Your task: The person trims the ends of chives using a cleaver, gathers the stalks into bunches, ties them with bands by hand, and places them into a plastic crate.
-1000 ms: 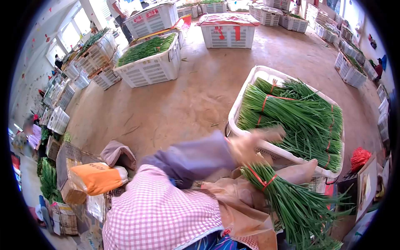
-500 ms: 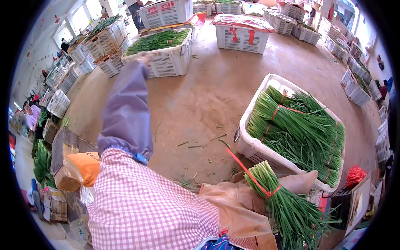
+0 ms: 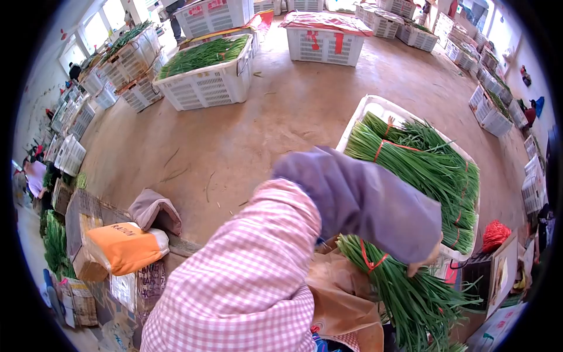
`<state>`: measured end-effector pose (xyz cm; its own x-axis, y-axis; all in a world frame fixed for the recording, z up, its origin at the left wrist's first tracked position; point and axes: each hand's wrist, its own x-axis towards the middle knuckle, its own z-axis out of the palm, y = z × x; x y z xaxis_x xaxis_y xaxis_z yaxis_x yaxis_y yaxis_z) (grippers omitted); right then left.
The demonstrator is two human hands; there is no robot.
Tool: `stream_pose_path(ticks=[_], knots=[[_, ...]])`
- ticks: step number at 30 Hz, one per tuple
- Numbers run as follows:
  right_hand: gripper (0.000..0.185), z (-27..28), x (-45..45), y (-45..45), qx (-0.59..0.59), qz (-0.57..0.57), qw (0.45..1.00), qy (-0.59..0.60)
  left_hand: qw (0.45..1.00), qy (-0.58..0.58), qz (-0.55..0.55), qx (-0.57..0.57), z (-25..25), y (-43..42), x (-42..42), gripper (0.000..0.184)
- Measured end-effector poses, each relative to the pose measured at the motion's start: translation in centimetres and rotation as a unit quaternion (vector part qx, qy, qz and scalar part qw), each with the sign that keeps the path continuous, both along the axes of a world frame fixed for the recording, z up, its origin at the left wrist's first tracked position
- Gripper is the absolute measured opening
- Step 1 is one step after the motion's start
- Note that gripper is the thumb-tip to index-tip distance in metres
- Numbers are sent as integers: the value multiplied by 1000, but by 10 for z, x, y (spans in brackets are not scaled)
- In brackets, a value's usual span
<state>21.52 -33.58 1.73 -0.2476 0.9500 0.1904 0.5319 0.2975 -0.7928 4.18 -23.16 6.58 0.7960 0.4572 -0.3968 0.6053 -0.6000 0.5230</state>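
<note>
My left hand (image 3: 427,258) shows just past the cuff of a purple sleeve (image 3: 375,202). Its fingers curl down onto the leaves of a green bundle (image 3: 404,293), and the sleeve hides part of the hand. A red band (image 3: 370,262) circles the bundle near its pale, cut ends. Under those ends lies a brown cover (image 3: 346,299). Behind the arm, a white crate (image 3: 366,102) holds several more banded green bundles (image 3: 422,170). I cannot see my right hand.
An orange bag (image 3: 126,249) and a cardboard box (image 3: 88,258) are at the lower left. Red strings (image 3: 495,236) lie at the right. Across the brown floor (image 3: 293,117) stand a crate of greens (image 3: 205,88) and a covered crate (image 3: 325,44). A person (image 3: 35,176) is at the far left.
My left arm has swung from the far left back to the right, and its hand is now on the bundle. The loose red band end no longer sticks up.
</note>
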Motion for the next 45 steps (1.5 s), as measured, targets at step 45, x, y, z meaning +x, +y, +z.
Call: stream_pose_path(ticks=[45], knots=[[73,-59,167,-48,67,-90,925,-362,725,-420,515,-181,-37,-71,40,58]])
